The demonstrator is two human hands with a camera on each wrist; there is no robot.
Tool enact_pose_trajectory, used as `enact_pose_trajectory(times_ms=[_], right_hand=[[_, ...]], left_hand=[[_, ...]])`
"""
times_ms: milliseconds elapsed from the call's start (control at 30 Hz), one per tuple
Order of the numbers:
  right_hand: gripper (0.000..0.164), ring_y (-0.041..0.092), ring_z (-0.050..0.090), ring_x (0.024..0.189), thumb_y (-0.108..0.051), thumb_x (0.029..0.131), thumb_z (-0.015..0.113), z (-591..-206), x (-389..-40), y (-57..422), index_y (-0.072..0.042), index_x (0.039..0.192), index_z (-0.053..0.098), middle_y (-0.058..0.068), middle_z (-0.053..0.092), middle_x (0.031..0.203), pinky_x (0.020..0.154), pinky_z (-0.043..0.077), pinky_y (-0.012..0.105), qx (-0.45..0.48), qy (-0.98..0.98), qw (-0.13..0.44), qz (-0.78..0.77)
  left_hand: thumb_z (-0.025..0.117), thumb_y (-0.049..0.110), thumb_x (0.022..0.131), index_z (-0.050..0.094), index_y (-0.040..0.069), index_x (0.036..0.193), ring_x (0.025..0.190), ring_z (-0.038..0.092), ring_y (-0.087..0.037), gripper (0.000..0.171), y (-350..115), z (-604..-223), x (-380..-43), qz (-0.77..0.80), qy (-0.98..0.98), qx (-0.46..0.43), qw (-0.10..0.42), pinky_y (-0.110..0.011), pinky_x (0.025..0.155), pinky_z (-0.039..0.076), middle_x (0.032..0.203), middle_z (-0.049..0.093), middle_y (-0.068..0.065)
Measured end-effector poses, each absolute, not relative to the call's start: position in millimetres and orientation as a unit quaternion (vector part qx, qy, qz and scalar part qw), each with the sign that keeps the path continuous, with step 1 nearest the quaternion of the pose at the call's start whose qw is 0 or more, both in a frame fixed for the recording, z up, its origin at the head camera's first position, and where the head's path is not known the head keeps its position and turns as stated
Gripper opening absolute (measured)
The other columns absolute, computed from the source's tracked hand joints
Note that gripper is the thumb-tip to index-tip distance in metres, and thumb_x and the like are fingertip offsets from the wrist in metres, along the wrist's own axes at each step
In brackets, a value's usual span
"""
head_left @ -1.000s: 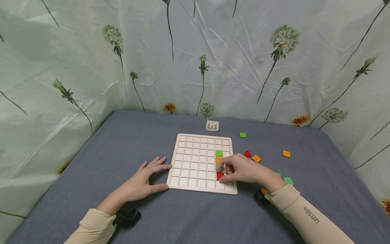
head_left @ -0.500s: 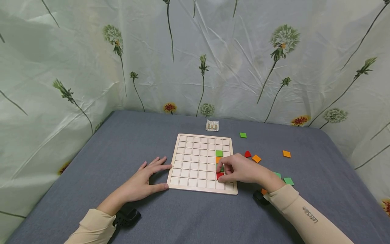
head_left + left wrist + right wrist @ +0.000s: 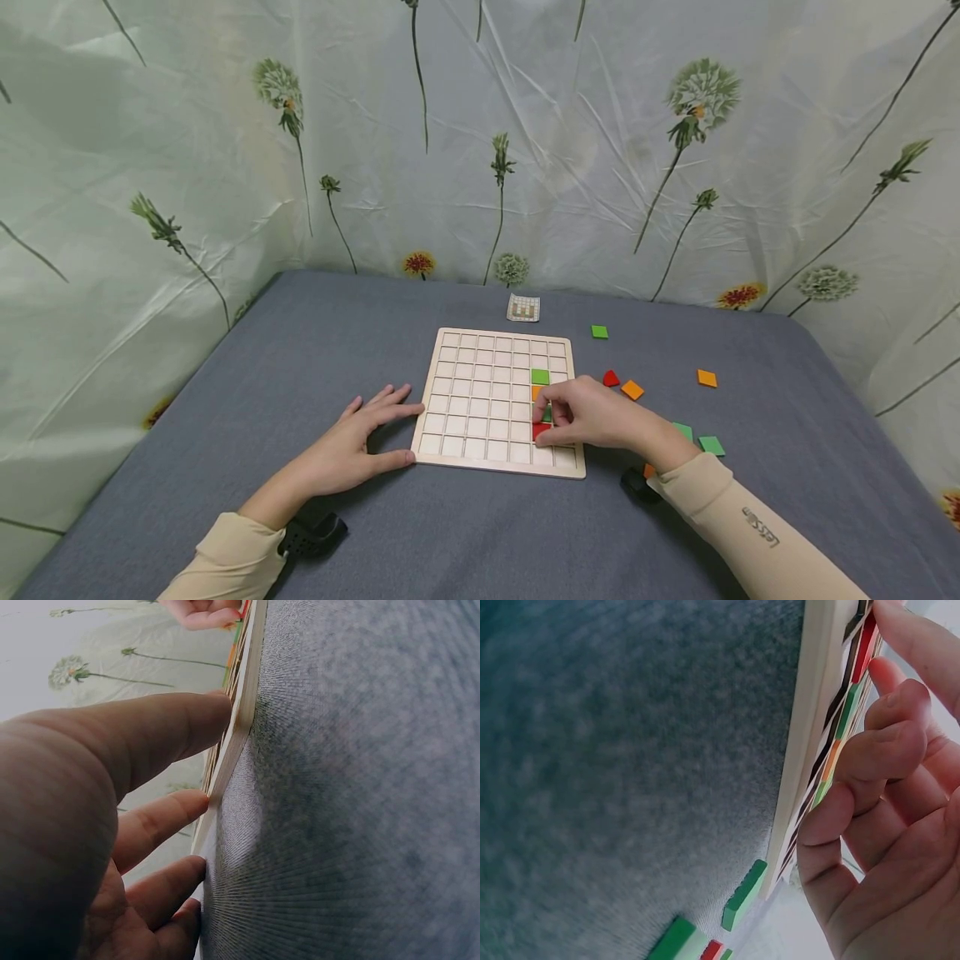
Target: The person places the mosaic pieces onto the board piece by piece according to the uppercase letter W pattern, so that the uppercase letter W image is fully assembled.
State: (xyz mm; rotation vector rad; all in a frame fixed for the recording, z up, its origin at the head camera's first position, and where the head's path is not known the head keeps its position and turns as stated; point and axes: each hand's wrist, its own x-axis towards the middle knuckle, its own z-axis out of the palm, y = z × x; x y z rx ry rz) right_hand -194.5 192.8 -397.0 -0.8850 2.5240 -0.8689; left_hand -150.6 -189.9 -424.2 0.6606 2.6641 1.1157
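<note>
A pale wooden grid board (image 3: 472,392) lies on the table. Down one column near its right side sit a light green tile (image 3: 540,377), an orange tile (image 3: 536,392), a darker green tile (image 3: 848,709) and a red square tile (image 3: 542,432). My right hand (image 3: 588,412) pinches the red tile between thumb and index finger; its other fingers are curled, as the right wrist view shows. My left hand (image 3: 352,446) rests at the board's left edge with fingers spread, the thumb (image 3: 191,724) and index fingertip touching the frame.
Right of the board lie loose pieces: a red piece (image 3: 611,378), an orange tile (image 3: 632,390), another orange tile (image 3: 707,378), a green tile (image 3: 712,446) and more partly under the right forearm. A bright green tile (image 3: 599,332) and a small pattern card (image 3: 523,307) lie at the back.
The right thumb and fingertips have shifted very slightly left over the red tile. The left hand and the board hold the same place.
</note>
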Motion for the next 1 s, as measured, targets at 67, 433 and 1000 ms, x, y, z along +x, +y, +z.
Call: enact_pose_trajectory(times_ms=[67, 433, 1000], right_hand=[[0.019, 0.000, 0.044, 0.057, -0.027, 0.092, 0.088, -397, -194, 194, -0.017, 0.100, 0.074, -0.011, 0.052, 0.064, 0.059, 0.041, 0.019, -0.311, 0.886, 0.162, -0.305], [0.012, 0.000, 0.044, 0.059, -0.023, 0.095, 0.083, -389, -195, 211, -0.017, 0.100, 0.074, -0.011, 0.052, 0.066, 0.059, 0.040, 0.019, -0.300, 0.888, 0.150, -0.315], [0.009, 0.008, 0.046, 0.059, -0.026, 0.098, 0.081, -373, -203, 283, -0.019, 0.102, 0.076, -0.004, 0.056, 0.071, 0.057, 0.039, 0.023, -0.182, 0.932, 0.083, -0.301]], left_hand=[[0.083, 0.039, 0.094, 0.062, 0.020, 0.152, 0.165, 0.021, -0.046, 0.064, -189, -424, -151, 0.375, 0.896, 0.222, 0.090, -0.078, 0.127, 0.002, 0.174, 0.037, -0.015], [0.085, 0.038, 0.093, 0.064, 0.020, 0.150, 0.165, 0.025, -0.044, 0.063, -186, -423, -149, 0.369, 0.901, 0.215, 0.078, -0.077, 0.128, 0.006, 0.173, 0.041, -0.014], [0.089, 0.028, 0.089, 0.072, 0.019, 0.141, 0.160, 0.039, -0.041, 0.055, -176, -421, -145, 0.355, 0.911, 0.201, 0.057, -0.078, 0.127, 0.012, 0.159, 0.060, -0.007]])
